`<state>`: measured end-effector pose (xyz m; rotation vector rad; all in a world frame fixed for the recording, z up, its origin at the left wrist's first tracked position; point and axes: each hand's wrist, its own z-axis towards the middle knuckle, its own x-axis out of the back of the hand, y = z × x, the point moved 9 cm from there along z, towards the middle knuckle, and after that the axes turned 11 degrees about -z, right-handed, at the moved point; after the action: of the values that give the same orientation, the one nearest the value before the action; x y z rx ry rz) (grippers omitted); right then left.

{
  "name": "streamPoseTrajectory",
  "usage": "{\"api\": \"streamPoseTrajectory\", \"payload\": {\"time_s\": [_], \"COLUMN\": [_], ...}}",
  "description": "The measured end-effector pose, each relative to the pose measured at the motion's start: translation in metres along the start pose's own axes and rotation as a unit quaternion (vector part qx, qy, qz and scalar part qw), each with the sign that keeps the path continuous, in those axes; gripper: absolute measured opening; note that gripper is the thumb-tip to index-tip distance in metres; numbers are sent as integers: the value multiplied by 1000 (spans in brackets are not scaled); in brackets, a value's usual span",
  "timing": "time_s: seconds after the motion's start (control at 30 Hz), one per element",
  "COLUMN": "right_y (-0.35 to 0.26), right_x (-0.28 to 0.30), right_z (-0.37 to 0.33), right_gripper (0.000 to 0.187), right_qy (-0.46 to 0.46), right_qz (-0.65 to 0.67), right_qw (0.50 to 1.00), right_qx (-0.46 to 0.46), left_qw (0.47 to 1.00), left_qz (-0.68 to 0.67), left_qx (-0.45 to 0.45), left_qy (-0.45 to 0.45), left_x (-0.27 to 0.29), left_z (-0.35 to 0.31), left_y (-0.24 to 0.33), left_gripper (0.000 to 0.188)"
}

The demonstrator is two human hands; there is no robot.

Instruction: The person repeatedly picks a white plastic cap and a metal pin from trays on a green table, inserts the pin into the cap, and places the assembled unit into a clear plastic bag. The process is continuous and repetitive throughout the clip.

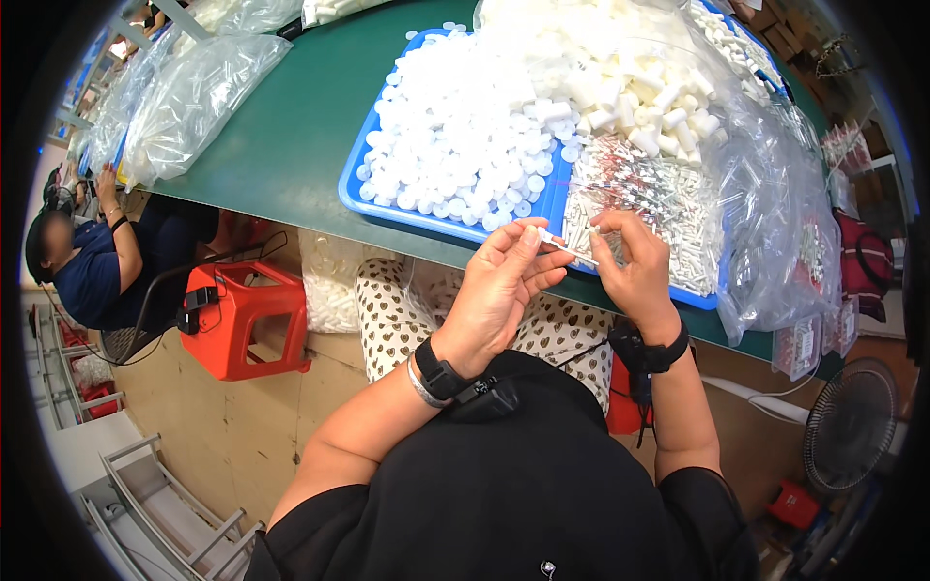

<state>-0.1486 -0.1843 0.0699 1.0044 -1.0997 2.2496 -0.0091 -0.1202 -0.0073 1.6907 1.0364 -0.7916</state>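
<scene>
My left hand (496,293) pinches a thin white stick-like piece (569,248) between thumb and fingers, just over the table's near edge. On the other side, my right hand (635,273) has its thumb and fingertips close together at the far end of the piece; whether it grips that end or some smaller part is too fine to make out. Beneath and beyond both hands lies a blue tray (353,180). Its left part is heaped with translucent white discs (455,131). Small white rods (693,230), some with reddish and dark bits, fill the near right part.
White foam-like cylinders (668,102) spill from a clear bag behind the rods. Crumpled clear plastic (775,213) hangs at the right. A filled plastic bag (199,107) lies on the green table (325,82). A red stool (242,324) stands left; a co-worker (97,252) sits beyond. A fan (851,424) is at right.
</scene>
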Motion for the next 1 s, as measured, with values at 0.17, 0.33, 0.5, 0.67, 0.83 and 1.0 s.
{"api": "streamPoseTrajectory", "payload": {"time_s": [0.17,0.33,0.5,0.67,0.83,1.0], "right_y": [-20,-29,-23,-29,-37,-38], "right_x": [7,13,16,19,25,23], "right_z": [-3,-6,-8,-7,-7,-7], "right_gripper": [15,15,15,17,20,21], "right_qy": [-16,-13,-12,1,38,32], "right_qz": [-2,6,4,-20,-74,-80], "right_qw": [998,996,998,995,986,986], "right_qx": [64,86,62,93,144,146], "left_qw": [999,999,998,998,998,998], "left_qz": [-4,6,11,12,13,7], "left_qx": [-30,-46,-57,-59,-64,-63], "left_qy": [20,11,13,11,10,13], "left_x": [-1,-5,-3,-2,-2,2], "left_z": [0,1,2,2,1,2], "left_y": [6,10,12,12,13,13], "left_gripper": [29,30,31,30,29,29]}}
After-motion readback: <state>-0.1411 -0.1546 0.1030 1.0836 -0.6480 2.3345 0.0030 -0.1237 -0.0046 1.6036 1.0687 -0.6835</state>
